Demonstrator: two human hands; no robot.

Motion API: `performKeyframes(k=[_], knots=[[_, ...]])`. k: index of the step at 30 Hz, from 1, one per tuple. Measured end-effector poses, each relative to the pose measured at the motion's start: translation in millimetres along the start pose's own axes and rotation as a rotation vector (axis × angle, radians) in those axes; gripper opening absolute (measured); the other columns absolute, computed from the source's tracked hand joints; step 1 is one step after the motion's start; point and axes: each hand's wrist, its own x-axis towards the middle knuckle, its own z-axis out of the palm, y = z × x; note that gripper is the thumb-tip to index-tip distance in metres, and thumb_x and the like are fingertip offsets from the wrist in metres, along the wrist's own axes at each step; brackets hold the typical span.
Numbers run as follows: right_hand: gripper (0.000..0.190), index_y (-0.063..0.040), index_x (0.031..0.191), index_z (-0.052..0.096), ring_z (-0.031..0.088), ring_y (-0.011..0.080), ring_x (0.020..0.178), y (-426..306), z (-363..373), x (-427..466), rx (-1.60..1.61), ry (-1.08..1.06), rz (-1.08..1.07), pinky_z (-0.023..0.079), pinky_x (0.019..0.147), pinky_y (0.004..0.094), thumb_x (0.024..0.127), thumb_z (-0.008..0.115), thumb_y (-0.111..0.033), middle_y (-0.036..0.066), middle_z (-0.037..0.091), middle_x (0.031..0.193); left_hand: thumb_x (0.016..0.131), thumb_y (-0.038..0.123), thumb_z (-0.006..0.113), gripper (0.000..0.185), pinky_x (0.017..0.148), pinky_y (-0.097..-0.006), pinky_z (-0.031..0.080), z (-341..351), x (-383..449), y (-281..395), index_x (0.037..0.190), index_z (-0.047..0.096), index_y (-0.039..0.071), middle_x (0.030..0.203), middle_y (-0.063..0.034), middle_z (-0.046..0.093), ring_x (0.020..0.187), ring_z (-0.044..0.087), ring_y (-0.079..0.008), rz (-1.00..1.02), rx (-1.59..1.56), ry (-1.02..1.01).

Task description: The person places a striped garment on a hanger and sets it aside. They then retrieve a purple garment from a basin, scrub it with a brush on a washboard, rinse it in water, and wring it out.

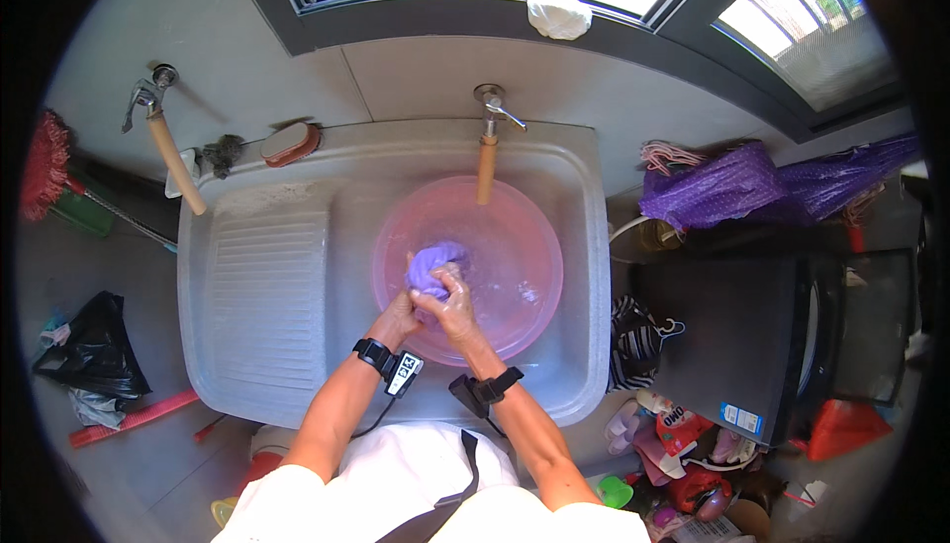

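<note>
A bunched wet purple cloth point(434, 262) is gripped between both my hands, above the left part of a pink translucent plastic basin point(545, 305). My right hand point(454, 302) presses on the cloth from the right, fingers curled over it. On its left and underneath is my left hand point(401, 314), its fingers largely hidden by the cloth. Water with some glints lies in the basin. Over the basin's far rim hangs the tan hose of a wall tap point(486, 172). The basin stands in the right-hand bowl of a grey laundry sink point(586, 365).
A ribbed washboard point(267, 305) forms the sink's left side. A scrub brush point(289, 143) and a dark scouring pad point(223, 155) lie at the back edge. Another hosed tap point(174, 160) hangs at left. A black appliance point(712, 335) and purple dotted fabric point(720, 183) stand to the right.
</note>
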Motion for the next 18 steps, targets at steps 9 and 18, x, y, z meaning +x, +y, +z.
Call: performKeyframes(k=[9, 18], knots=[[0.03, -0.005, 0.068, 0.053, 0.051, 0.026, 0.069, -33.5, 30.1, -18.5, -0.311, -0.046, -0.324, 0.032, 0.096, 0.0523, 0.069, 0.077, -0.022, 0.006, 0.046, 0.068, 0.095, 0.046, 0.047, 0.047, 0.095, -0.0411, 0.043, -33.8, -4.3, -1.7, 0.129, 0.045, 0.013, 0.124, -0.005, 0.049, 0.113, 0.05, -0.0199, 0.254, -0.069, -0.205], [0.018, -0.002, 0.071, 0.064, 0.061, 0.0409, 0.068, 6.3, 14.8, 16.4, -0.566, 0.235, -0.315, 0.049, 0.065, 0.0446, 0.074, 0.07, -0.019, 0.021, 0.062, 0.071, 0.098, 0.035, 0.049, 0.03, 0.085, -0.0358, 0.051, -26.7, 14.9, -19.1, 0.117, 0.053, 0.012, 0.106, -0.0021, 0.057, 0.098, 0.058, -0.0157, 0.554, 0.095, -0.047]])
